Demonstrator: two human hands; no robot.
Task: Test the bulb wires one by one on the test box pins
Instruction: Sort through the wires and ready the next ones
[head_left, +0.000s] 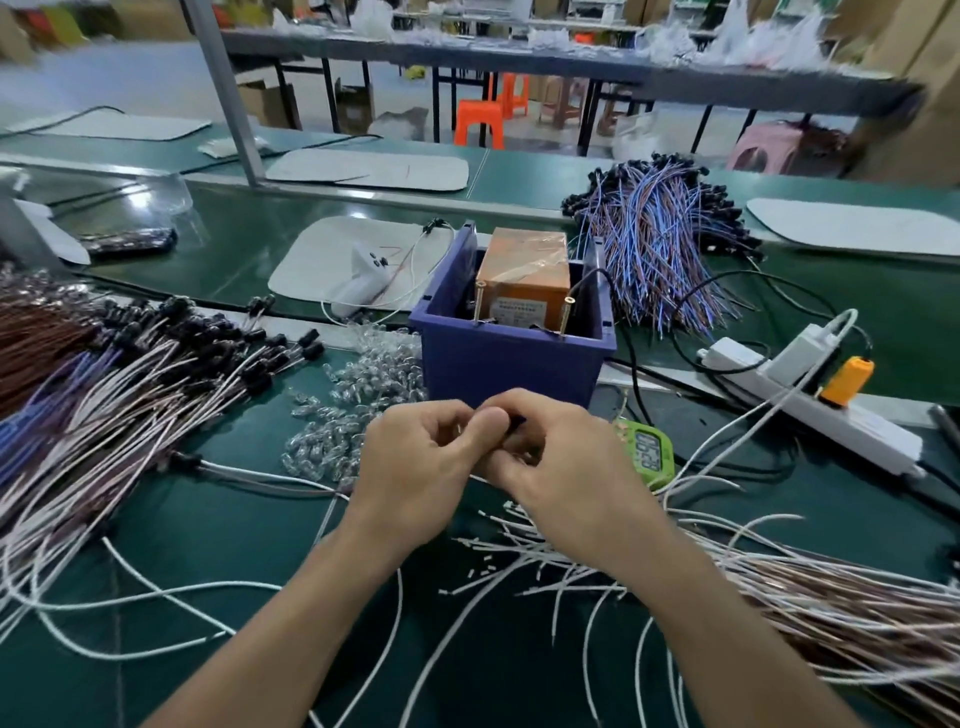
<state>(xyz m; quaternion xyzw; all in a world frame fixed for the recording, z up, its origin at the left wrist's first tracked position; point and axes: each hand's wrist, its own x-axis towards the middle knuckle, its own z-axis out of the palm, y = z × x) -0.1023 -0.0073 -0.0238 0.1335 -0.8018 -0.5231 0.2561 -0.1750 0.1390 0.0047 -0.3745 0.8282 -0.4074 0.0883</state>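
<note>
Hands are meeting just before the blue bin (509, 364), left hand (415, 467) and right hand (563, 467) both pinching a small black bulb holder (517, 423).

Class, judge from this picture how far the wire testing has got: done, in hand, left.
Done: hard to prove; the wire bundle behind the blue bin may be finished stock. In hand: left hand and right hand pinch a small black part before the bin, nothing touching the test box pins. Left: the large socketed pile at left and loose wires at right.
</note>
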